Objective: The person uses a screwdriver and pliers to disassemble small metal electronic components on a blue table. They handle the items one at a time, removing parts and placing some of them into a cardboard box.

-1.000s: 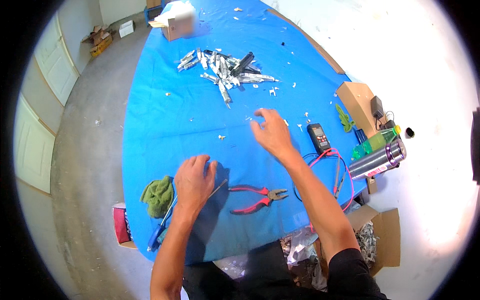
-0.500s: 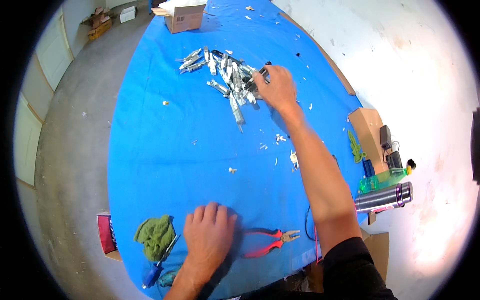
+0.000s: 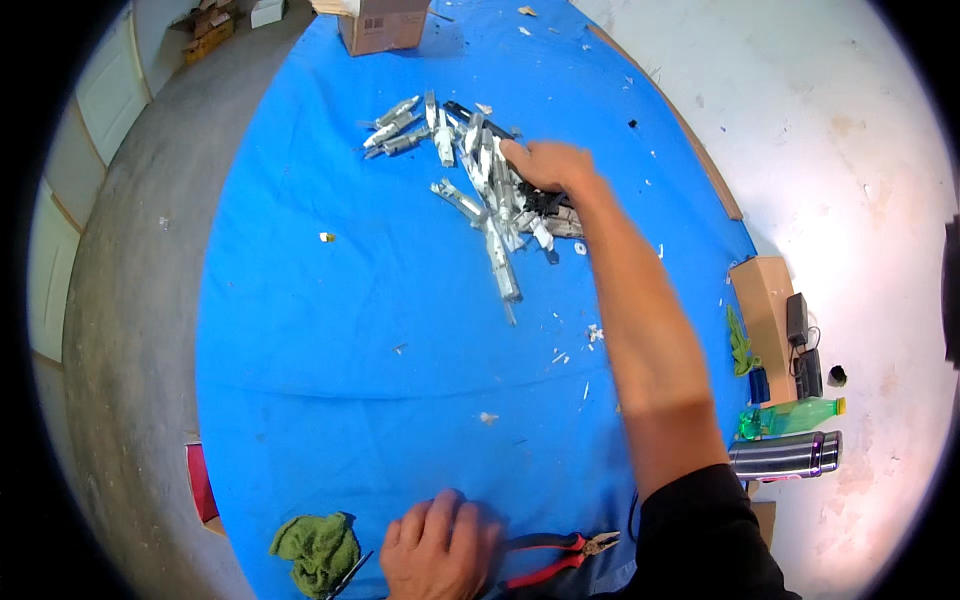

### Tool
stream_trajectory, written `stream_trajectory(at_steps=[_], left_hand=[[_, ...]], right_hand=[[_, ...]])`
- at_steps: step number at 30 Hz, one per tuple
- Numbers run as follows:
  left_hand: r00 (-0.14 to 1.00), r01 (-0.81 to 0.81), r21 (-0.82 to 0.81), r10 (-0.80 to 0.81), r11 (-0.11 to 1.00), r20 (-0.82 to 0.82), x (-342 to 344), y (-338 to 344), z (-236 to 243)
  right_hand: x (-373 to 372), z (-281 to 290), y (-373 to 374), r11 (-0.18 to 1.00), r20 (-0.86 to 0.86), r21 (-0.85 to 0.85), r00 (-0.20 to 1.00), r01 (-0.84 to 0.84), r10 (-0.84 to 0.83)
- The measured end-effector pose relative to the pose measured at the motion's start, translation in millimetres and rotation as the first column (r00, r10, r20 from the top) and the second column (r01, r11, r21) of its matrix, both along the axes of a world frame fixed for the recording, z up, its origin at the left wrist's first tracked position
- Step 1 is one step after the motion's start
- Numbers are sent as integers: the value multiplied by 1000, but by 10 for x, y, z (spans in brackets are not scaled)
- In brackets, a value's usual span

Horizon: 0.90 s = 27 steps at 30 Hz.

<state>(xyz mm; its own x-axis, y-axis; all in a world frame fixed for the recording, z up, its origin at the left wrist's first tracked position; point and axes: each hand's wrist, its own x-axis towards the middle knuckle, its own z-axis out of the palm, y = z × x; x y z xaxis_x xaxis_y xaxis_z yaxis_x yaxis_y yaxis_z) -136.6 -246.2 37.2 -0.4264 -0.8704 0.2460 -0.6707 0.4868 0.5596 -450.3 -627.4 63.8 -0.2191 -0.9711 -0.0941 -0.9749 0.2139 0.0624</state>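
Here's my right hand [image 3: 552,166], out at the right side of the pile of grey-and-white pieces [image 3: 492,185], far up the blue-covered desk [image 3: 300,340]. Most of that heap lies left of my fingers and spills to the near side, so thumb side is pile side. My thumb touches down at the edge, pointing left into the thick of it; the other fingers are hidden behind the hand, and whether they've closed on anything I can't make out. Right at hand, just on the near side, sit some dark pieces [image 3: 545,203], tucked close under my wrist. One long slim piece [image 3: 503,262] pokes out of the heap toward me, its long axis running almost straight near to far, near end leaning a touch right; from my fingers it's nearer and slightly left. A black bar [image 3: 480,118] slants along the far side, far-left to near-right. No contest on reach: my left hand [image 3: 438,548] is well apart at the near edge, palm down, fingers loosely spread with nothing showing in them, between the green cloth [image 3: 318,548] on the left and the red-handled pliers [image 3: 580,545] on the right.
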Motion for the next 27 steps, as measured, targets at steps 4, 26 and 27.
stream_trajectory(at_steps=[4, 26, 27], left_hand=[[999, -22, 26, 23, 999, -44, -9, -5, 51], [984, 5, 113, 15, 994, -175, 83, -15, 17], [985, 3, 127, 19, 992, -170, 86, -1, -11]], right_hand=[[142, 56, 252, 996, 42, -1, 996, -84, 84], [444, 95, 8, 918, 349, -394, 915, -52, 201], [512, 62, -84, 936, 388, -353, 911, 6, 140]])
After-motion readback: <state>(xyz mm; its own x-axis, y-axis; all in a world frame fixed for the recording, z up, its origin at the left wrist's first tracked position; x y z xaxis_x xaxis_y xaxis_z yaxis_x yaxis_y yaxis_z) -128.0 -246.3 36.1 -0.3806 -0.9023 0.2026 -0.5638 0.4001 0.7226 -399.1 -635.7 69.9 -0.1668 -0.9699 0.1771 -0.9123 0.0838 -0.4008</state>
